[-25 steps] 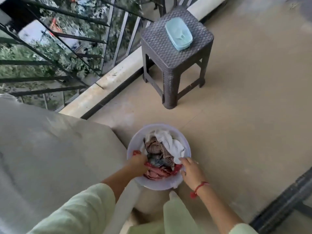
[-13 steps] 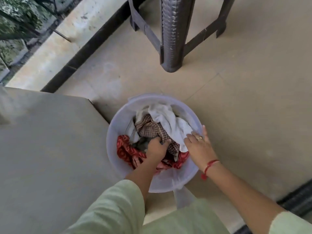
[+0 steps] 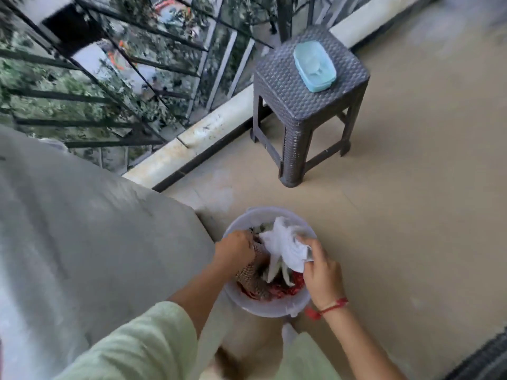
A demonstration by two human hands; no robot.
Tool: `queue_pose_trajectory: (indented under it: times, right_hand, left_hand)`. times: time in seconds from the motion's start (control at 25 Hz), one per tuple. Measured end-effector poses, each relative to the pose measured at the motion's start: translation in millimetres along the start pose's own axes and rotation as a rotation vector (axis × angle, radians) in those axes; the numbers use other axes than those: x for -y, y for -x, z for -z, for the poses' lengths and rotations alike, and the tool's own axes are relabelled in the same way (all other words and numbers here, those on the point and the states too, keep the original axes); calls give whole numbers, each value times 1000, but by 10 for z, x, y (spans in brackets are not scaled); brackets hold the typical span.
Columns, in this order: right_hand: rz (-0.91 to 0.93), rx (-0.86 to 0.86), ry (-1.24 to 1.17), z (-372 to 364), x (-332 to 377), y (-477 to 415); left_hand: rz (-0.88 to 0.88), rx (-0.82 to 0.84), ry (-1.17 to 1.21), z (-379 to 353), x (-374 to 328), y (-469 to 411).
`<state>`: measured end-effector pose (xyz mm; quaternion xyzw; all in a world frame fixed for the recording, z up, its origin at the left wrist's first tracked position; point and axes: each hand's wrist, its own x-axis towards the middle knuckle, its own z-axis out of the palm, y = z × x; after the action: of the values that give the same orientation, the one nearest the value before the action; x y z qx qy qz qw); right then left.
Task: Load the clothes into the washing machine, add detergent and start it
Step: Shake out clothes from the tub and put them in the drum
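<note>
Both hands dig into a floor-standing plastic tub (image 3: 270,308) of laundry: the left hand (image 3: 236,249) clutches checked fabric (image 3: 251,277), the right hand (image 3: 322,272) pinches a white cloth (image 3: 285,246). Soft, light, limp garments, likely best gathered in bunched handfuls.

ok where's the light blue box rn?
Head view, upper right: the light blue box lies on top of the dark woven stool beside the balcony railing, well away from the laundry bucket and both hands.

White cloth (image 3: 285,244), checked cloth (image 3: 251,278)
</note>
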<state>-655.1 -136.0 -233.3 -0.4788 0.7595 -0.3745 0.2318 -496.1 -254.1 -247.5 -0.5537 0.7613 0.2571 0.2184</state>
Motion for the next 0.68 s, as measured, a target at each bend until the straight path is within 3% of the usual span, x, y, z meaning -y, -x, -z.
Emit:
queue_pose_trajectory:
  times: [0.08,0.2,0.28,0.36,0.52,0.6,0.68]
  right_hand:
    - [14,-59,-100,223,461,-16]
    - [125,-142,-89,527,1149,-68]
    - [264,-191,-34,657,1638,-45]
    - [345,-189,-128,792,2088,-36]
    - [549,-244,-383,1053,3032,-75]
    - [698,-309,-369,1114,3514,-21]
    - [836,-325,-277,1036,3931,83]
  left_hand:
    - [-64,64,-121,535,-20,309]
    - [-142,-50,-278,1443,-39,892]
    - [-174,-254,-330,2066,18,1425]
    - [-211,-469,-262,2553,143,1977]
    - [-432,-1019,1,3170,659,3006]
    - [-514,-1274,84,3318,966,3463]
    - [-540,-1404,345,3378,1286,3818]
